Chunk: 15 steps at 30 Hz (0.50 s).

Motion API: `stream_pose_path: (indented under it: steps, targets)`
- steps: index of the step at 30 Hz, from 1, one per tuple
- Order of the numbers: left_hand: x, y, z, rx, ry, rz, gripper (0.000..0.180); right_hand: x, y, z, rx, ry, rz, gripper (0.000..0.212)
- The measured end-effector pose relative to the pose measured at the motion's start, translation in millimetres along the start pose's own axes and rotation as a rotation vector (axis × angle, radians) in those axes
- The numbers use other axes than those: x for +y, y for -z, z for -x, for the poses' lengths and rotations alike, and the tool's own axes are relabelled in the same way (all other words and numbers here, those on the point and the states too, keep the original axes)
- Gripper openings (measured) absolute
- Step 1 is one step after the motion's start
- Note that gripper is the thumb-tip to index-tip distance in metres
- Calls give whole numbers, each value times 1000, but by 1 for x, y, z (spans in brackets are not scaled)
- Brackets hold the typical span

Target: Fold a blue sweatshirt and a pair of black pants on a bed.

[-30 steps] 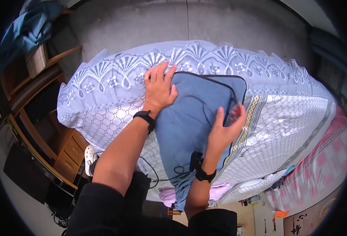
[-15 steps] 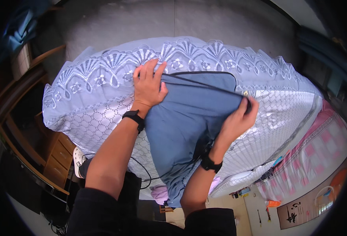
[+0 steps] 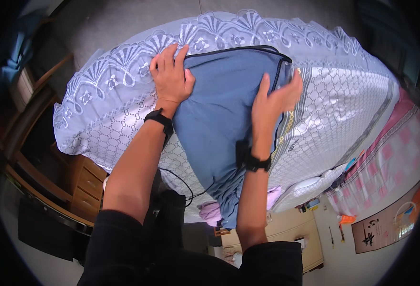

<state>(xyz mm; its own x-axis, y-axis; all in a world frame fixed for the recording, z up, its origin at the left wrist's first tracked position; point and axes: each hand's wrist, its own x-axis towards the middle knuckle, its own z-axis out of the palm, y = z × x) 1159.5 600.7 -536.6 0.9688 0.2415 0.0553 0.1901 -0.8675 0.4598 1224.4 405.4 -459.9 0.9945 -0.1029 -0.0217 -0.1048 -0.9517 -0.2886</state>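
A blue-grey cloth with black edging [image 3: 219,105] lies on the bed in front of me. Its far part is spread fairly flat, while its near end bunches into folds between my arms. My left hand [image 3: 172,78] rests at the cloth's far left corner with fingers spread over the lace border. Along the right edge is my right hand [image 3: 274,100], fingers stretched out and slightly blurred, with nothing seen in its grasp. Each wrist wears a black band. Beneath the cloth is a white patterned bedspread [image 3: 333,105] with a pale lace border [image 3: 238,35].
A pink-checked cover [image 3: 376,162] lies to the right. Pale purple cloth [image 3: 210,213] shows by the bunched end, near a thin black cable [image 3: 183,183]. Wooden drawers [image 3: 88,186] stand at the left. A picture panel [image 3: 372,229] is at the lower right.
My right hand has let go of the cloth's edge and opened. The folded-over far right part now lies flatter. My left hand stays at the corner; the view has shifted.
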Motion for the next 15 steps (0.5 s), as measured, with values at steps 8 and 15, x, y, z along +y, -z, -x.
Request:
stream_pose_path:
  steps: [8, 15]
  targets:
    - [-2, -2, -1, 33, -17, -17, 52, 47, 32, 131, -23, -249, 42, 49]
    - [-4, -4, 0, 65, -37, -12, 51, 81, 38, 126, -108, -510, -308, 34]
